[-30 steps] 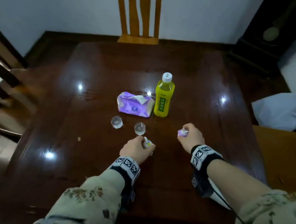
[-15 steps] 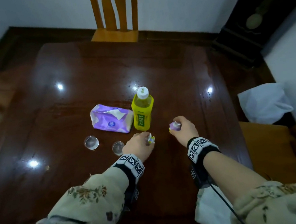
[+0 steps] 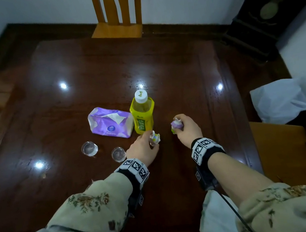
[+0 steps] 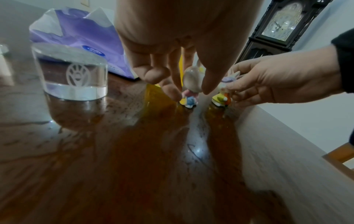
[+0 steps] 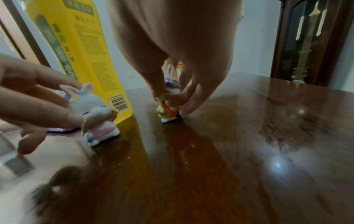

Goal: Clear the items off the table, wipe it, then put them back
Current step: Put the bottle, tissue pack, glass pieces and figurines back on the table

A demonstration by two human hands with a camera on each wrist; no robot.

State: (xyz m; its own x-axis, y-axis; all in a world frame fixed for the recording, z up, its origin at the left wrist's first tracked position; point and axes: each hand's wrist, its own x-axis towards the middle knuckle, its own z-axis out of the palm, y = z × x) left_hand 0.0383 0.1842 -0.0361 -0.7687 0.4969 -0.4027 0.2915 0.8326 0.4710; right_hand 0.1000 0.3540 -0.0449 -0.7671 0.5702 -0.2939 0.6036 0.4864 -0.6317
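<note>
Dark glossy table [image 3: 169, 63], far edge at a chair [image 3: 117, 11], right edge at another chair [image 3: 285, 147] with a white bag [image 3: 280, 99]. Clock [image 4: 277, 27] in the right corner. Wide bare wood beyond the items, left of them, and toward the near edge between the forearms; less room right of the right hand before the edge.

Tissue pack [image 3: 110, 122] and yellow bottle [image 3: 143, 113] stand touching, just beyond the left hand [image 3: 143, 147]. Two glass blocks [image 3: 89, 149] [image 3: 118, 154] left of that hand, apart from each other.

Left hand pinches white rabbit [image 5: 95, 112] by the head, thumb and fingertip either side; its base is on the table, just before the bottle. Right hand [image 3: 187, 128] pinches purple rabbit [image 5: 170, 103], fingers wrapped round its body, base on the table. Rabbits side by side, near, not touching.

Fingers hide most of the purple rabbit. Bottle top cut off in right wrist view. Far block cut off at left wrist frame's edge. White cloth [image 3: 214, 216] under right forearm, partly hidden.
</note>
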